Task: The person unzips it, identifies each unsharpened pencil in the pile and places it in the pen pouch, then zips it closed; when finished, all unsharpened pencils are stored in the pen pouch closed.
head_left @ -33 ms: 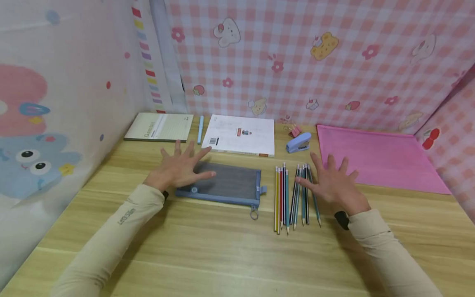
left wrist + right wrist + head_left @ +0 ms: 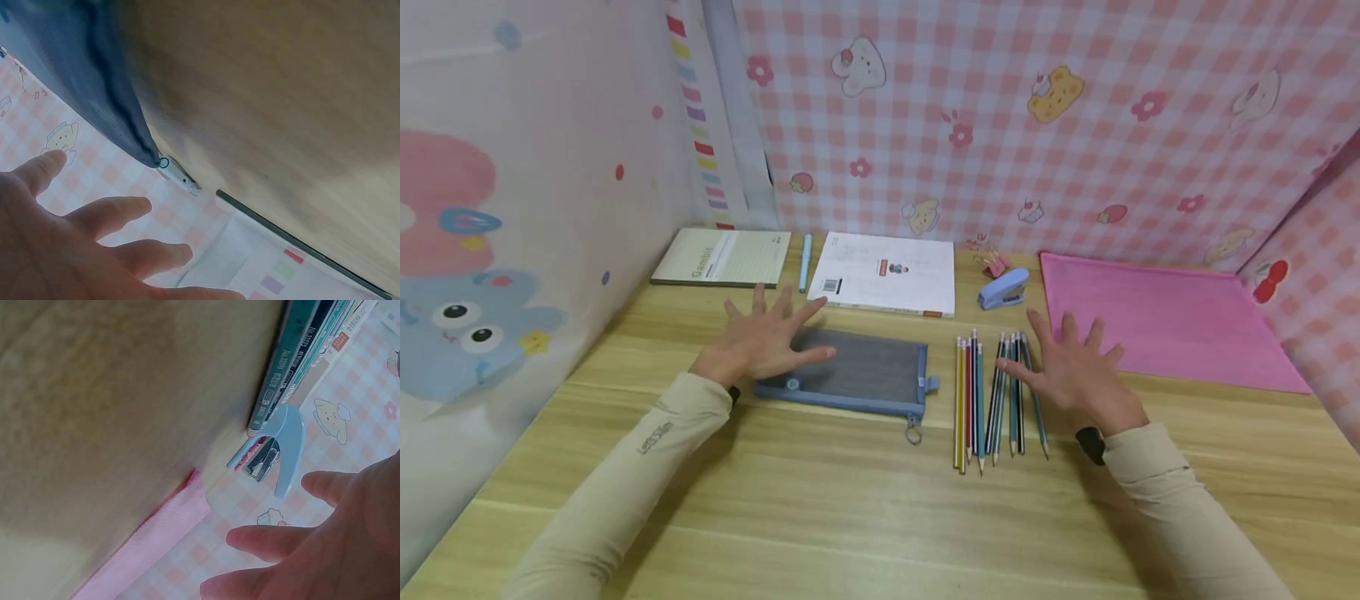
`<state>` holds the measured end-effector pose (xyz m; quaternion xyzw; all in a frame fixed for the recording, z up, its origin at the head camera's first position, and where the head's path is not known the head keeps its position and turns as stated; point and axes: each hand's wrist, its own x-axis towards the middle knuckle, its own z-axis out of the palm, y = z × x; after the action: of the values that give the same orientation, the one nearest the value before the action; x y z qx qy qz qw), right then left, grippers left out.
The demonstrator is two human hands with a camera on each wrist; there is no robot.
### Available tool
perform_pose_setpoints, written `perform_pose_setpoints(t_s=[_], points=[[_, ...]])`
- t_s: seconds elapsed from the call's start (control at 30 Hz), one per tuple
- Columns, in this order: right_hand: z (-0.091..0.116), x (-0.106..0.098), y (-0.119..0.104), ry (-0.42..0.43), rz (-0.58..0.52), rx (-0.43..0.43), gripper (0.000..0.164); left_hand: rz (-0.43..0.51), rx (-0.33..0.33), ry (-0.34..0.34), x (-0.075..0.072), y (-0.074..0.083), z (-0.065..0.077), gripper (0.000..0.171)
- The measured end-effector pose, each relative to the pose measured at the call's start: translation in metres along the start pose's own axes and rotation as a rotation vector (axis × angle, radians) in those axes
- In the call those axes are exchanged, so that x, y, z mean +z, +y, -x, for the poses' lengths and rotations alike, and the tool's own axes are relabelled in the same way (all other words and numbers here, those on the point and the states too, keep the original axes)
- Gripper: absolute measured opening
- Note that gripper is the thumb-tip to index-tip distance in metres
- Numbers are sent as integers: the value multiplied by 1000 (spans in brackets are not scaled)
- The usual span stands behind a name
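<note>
In the head view my left hand (image 2: 756, 337), fingers spread, hovers over the left end of a blue-grey mesh zip pouch (image 2: 857, 371). Its fingers hold nothing, and part of the pouch is hidden behind it. My right hand (image 2: 1075, 367) is likewise spread wide, with its thumb overlapping the right side of several pencils (image 2: 973, 408) lying side by side. The left wrist view shows the pouch's edge (image 2: 106, 94) beyond the splayed fingers (image 2: 112, 212). In the right wrist view, pencil ends (image 2: 284, 369) and a light blue stapler (image 2: 290, 450) appear past the fingers (image 2: 269, 540).
Along the back of the wooden table (image 2: 865, 517) lie a notebook (image 2: 730, 254), a light blue pen (image 2: 806, 262), a white book (image 2: 887, 271) and a pink binder clip (image 2: 996, 265). A pink pouch (image 2: 1172, 325) lies at the right. Patterned cloth walls stand behind and at both sides.
</note>
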<state>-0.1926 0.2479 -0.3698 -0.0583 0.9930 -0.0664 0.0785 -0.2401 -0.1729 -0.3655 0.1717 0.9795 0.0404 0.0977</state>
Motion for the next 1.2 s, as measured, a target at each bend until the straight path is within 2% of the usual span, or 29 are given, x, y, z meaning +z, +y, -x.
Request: perform_pose_setpoints(t_s=[0.1, 0.2, 0.3, 0.4, 0.5, 0.6, 0.7, 0.8, 0.97, 1.1, 1.2], points=[[1, 0, 1, -4, 2, 2, 103, 9, 18, 2, 0, 2, 0, 89], [2, -1, 2, 4, 4, 6, 101, 24, 110, 10, -2, 7, -1, 81], [5, -7, -1, 34, 2, -9, 97, 49, 307, 20, -7, 21, -8, 63], [10, -12, -9, 89, -2, -64, 87, 98, 509, 4, -13, 42, -20, 45], [15, -10, -22, 184, -38, -183, 68, 218, 639, -80, -16, 67, -34, 35], [22, -1, -37, 289, -72, -334, 46, 350, 721, -208, -18, 91, -48, 37], [31, 8, -53, 327, -91, -446, 31, 430, 782, -311, -17, 112, -63, 43], [40, 13, -67, 286, -119, -509, 25, 446, 818, -382, -17, 125, -75, 44], [47, 17, -85, 114, -267, -564, 19, 411, 820, -453, -15, 132, -89, 38], [48, 20, -94, -31, -421, -555, 15, 385, 820, -484, -14, 133, -95, 35], [47, 22, -101, -172, -583, -494, 14, 387, 797, -504, -13, 134, -98, 36]])
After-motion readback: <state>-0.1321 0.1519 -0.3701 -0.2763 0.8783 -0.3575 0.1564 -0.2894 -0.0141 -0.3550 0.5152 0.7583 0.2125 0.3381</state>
